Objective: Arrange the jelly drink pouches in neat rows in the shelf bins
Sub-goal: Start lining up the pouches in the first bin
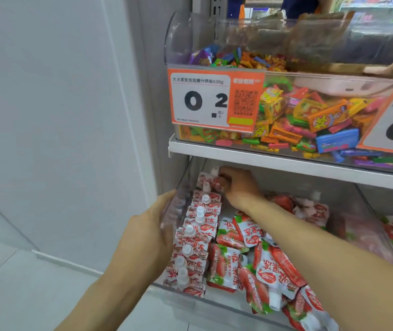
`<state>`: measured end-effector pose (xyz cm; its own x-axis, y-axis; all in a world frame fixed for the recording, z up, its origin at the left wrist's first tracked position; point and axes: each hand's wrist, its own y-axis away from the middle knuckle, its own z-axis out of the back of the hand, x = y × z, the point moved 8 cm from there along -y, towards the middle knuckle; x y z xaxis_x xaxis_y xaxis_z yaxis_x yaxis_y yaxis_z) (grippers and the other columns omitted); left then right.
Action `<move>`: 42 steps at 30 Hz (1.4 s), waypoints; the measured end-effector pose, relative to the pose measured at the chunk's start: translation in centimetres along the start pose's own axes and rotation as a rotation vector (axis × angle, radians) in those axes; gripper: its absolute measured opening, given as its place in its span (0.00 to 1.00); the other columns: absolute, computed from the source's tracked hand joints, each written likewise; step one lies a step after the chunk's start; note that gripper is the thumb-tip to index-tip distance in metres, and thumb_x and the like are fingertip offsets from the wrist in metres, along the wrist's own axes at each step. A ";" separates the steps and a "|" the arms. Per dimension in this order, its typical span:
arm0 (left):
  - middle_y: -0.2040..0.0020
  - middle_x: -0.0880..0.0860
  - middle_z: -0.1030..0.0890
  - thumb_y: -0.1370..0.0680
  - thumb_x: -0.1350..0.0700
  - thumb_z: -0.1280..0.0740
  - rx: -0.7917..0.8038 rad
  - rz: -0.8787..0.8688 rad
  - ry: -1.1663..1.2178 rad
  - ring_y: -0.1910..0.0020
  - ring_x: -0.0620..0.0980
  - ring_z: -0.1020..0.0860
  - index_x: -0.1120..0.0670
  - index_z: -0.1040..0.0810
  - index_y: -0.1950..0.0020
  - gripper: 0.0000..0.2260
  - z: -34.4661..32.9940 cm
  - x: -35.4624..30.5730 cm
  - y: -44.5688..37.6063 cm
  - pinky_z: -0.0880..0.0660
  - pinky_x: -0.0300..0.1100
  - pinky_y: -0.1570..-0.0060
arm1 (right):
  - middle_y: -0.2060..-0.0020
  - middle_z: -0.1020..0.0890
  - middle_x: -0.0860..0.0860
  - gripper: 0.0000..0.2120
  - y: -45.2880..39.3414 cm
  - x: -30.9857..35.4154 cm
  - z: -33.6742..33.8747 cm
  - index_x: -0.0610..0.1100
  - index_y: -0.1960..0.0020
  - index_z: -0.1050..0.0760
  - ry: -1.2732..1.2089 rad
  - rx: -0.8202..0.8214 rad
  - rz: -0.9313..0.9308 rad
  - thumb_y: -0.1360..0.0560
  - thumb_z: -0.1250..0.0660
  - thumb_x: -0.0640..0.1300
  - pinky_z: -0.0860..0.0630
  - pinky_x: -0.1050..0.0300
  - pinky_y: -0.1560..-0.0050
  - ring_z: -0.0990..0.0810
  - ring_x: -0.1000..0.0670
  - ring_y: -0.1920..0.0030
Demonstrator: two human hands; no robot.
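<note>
Head view: a strawberry jelly pouch [211,181] is gripped by the right hand [239,187] at the bin's back. The clear bin wall [178,206] is pressed by the flat, relaxed left hand [150,232].

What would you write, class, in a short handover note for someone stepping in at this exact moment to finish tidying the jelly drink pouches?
Left hand: open, flat against the outer left wall of the clear bin.
Right hand: reaching deep into the bin, gripping the rearmost pouch of the row.
Done: one upright row of pouches stands along the left wall.
Left: the loose pouches lying jumbled in the middle and right of the bin need lining up.
</note>
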<state>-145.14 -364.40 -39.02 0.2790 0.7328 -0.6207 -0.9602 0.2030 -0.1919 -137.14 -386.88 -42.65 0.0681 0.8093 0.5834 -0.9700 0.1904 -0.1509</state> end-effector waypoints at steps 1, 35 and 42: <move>0.50 0.48 0.16 0.21 0.58 0.40 0.009 0.008 -0.028 0.66 0.44 0.20 0.35 0.38 0.28 0.26 -0.2 0.2 0.1 0.26 0.33 0.68 | 0.43 0.17 0.47 0.09 -0.2 0.2 0.0 0.53 0.50 0.21 0.029 0.022 0.000 0.18 0.39 0.45 0.29 0.59 0.48 0.20 0.43 0.43; 0.40 0.50 0.22 0.25 0.51 0.31 -0.140 -0.159 -0.127 0.46 0.51 0.21 0.49 0.33 0.29 0.25 1.9 -3.4 0.6 0.24 0.44 0.47 | 0.37 0.29 0.57 0.35 15.3 -0.9 5.2 0.57 0.28 0.35 0.523 0.469 0.116 0.30 0.31 0.67 0.31 0.56 0.35 0.31 0.53 0.35; 0.52 0.43 0.19 0.24 0.51 0.31 0.099 -0.423 -0.062 0.54 0.40 0.23 0.48 0.19 0.47 0.07 -2.8 -9.4 1.6 0.24 0.38 0.52 | 0.36 0.29 0.60 0.31 16.6 -1.2 5.0 0.58 0.30 0.37 0.474 0.409 0.278 0.28 0.31 0.63 0.37 0.52 0.31 0.35 0.52 0.34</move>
<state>-149.27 -372.81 -35.66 0.6492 0.6087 -0.4561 -0.7594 0.5527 -0.3432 -154.44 -387.48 -41.85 -0.1922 0.9713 0.1405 -0.9699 -0.2098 0.1233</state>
